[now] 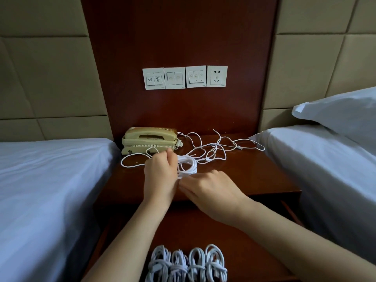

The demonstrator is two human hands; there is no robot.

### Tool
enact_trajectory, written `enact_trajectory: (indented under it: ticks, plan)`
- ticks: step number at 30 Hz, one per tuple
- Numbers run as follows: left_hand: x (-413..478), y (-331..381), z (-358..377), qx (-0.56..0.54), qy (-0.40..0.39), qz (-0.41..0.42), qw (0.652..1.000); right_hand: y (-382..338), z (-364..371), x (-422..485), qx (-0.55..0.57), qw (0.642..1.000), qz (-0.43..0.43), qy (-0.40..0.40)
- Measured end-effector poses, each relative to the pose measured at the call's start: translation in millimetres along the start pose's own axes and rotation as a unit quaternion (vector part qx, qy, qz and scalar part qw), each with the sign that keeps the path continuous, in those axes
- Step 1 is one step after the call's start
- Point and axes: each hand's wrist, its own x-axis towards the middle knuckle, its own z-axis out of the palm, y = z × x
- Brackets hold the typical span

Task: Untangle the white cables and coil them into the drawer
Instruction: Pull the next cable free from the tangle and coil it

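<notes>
A: Coil [187, 165] status?
B: Over the nightstand [254, 176], between both hands. Left hand [160, 174] grips its loops, right hand [211, 190] pinches its lower end. Loose cable [213, 147] sprawls behind, near the phone [149, 139]. Four bundles [187, 263] lie in the drawer [183, 226].

Bedside corner: a dark reddish-brown wooden bedside table [254, 176] stood between a left bed in white sheets [40, 180] and a right bed in white sheets [335, 169].
A beige plastic corded telephone [149, 139] sat at the table's back left, against a dark wooden wall panel [179, 37]. On that panel hung a row of four white square plates [184, 77]: three held switches and the rightmost was a power socket [217, 76]. Tan padded wall panels [44, 68] flanked the wood. A white pillow [341, 112] lay on the right bed.
</notes>
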Motion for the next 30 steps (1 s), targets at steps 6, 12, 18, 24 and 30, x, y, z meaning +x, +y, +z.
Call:
enact_trajectory:
  ticks: [6, 12, 18, 24, 30]
  plan:
    - [-7, 5, 4, 0.097, -0.126, 0.049, 0.986, 14, -13, 1, 0.045, 0.998, 0.021, 0.037]
    - [-5, 1, 6, -0.062, -0.248, 0.082, 0.963, 37, -28, 2, 0.200, 0.972, 0.124, -0.004]
    - [-6, 14, 3, -0.182, -0.327, -0.010, 0.927, 46, -33, -1, 0.331, 0.929, 0.165, -0.024]
    - [-10, 22, -3, -0.270, -0.312, -0.068, 0.908, 48, -19, -3, 0.390, 0.897, 0.209, 0.020]
    - [-3, 10, -2, -0.239, -0.125, -0.159, 0.950, 13, -5, -6, 0.188, 0.967, 0.168, -0.019]
